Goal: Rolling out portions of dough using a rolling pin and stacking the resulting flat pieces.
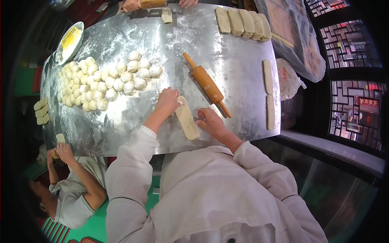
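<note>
A long flat strip of dough (pixel 187 120) lies slantwise on the metal table before me. My left hand (pixel 167 101) is at its far end, fingers on the edge of the dough; whether they pinch it is hard to see. Close to the right side of the strip is my right hand (pixel 209 120), its thumb and fingers apart and nothing between them. A wooden rolling pin (pixel 208 85) lies at a slant beyond my right hand. Many floured dough balls (pixel 118 85) are grouped to the left of my left hand.
Flat dough strips lie side by side (pixel 243 24) at the far right, others along the right edge (pixel 268 77). A bowl with a yellow brush (pixel 70 42) stands far left. Co-workers' hands are at the left (pixel 62 152) and far (pixel 132 5) edges of the metal table (pixel 240 91).
</note>
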`<action>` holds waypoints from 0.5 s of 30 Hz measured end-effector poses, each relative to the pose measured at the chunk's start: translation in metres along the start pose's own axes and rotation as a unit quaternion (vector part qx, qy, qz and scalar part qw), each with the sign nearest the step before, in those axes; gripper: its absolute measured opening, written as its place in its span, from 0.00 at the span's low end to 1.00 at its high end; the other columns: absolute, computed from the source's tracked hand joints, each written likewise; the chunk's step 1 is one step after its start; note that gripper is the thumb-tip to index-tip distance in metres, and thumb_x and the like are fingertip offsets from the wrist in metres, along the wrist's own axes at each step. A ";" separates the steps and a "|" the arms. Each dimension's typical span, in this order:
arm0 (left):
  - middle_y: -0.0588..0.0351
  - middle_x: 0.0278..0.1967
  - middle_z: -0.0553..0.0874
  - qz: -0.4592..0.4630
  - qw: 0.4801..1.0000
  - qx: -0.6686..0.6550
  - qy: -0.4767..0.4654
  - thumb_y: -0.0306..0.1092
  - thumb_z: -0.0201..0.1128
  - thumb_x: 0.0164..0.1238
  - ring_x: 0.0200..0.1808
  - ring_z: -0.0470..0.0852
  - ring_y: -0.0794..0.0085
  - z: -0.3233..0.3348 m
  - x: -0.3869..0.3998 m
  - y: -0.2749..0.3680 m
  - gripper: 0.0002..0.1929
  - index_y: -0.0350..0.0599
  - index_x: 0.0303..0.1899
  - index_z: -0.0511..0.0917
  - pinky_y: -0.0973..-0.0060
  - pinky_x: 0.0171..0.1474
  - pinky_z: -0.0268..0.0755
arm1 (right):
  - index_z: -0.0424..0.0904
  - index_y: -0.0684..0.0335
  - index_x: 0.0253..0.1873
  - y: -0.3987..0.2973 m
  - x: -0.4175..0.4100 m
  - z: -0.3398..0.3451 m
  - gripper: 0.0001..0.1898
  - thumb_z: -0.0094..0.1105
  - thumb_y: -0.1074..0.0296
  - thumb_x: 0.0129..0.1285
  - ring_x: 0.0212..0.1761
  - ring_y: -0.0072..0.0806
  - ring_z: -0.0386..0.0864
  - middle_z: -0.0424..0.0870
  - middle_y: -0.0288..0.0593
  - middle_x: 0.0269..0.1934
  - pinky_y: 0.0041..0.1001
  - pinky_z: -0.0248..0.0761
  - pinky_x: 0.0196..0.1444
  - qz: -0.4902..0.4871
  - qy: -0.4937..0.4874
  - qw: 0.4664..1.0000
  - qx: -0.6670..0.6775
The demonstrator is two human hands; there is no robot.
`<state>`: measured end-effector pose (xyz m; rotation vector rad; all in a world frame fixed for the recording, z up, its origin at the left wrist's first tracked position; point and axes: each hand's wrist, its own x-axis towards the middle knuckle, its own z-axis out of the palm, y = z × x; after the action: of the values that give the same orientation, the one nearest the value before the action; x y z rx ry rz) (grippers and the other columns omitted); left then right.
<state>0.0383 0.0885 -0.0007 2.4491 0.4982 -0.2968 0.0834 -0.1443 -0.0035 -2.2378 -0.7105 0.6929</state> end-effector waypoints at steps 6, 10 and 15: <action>0.56 0.42 0.82 -0.012 0.913 -0.409 -0.008 0.25 0.69 0.56 0.47 0.79 0.69 -0.036 -0.063 0.002 0.10 0.43 0.40 0.79 0.74 0.52 0.71 | 0.76 0.61 0.47 0.011 -0.008 0.016 0.14 0.66 0.64 0.59 0.47 0.44 0.78 0.79 0.44 0.43 0.40 0.73 0.51 -0.136 -0.070 0.984 -0.087; 0.56 0.44 0.83 0.030 0.960 -0.250 0.118 0.23 0.69 0.51 0.52 0.79 0.64 -0.008 -0.103 -0.049 0.12 0.44 0.39 0.80 0.69 0.57 0.69 | 0.73 0.60 0.40 0.002 -0.015 -0.007 0.09 0.64 0.69 0.58 0.44 0.44 0.77 0.77 0.42 0.38 0.40 0.73 0.47 -0.144 -0.012 0.988 -0.053; 0.55 0.45 0.85 0.012 0.968 -0.249 -0.003 0.23 0.68 0.55 0.52 0.80 0.68 0.024 -0.077 -0.043 0.09 0.43 0.38 0.79 0.71 0.57 0.70 | 0.71 0.58 0.37 0.043 -0.030 -0.023 0.08 0.63 0.71 0.58 0.40 0.44 0.76 0.75 0.43 0.35 0.41 0.72 0.44 -0.181 0.048 0.978 -0.088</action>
<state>-0.0512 0.0841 -0.0178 1.9631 0.4733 -0.1454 0.0889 -0.2007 -0.0123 -2.1956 -1.1300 0.3512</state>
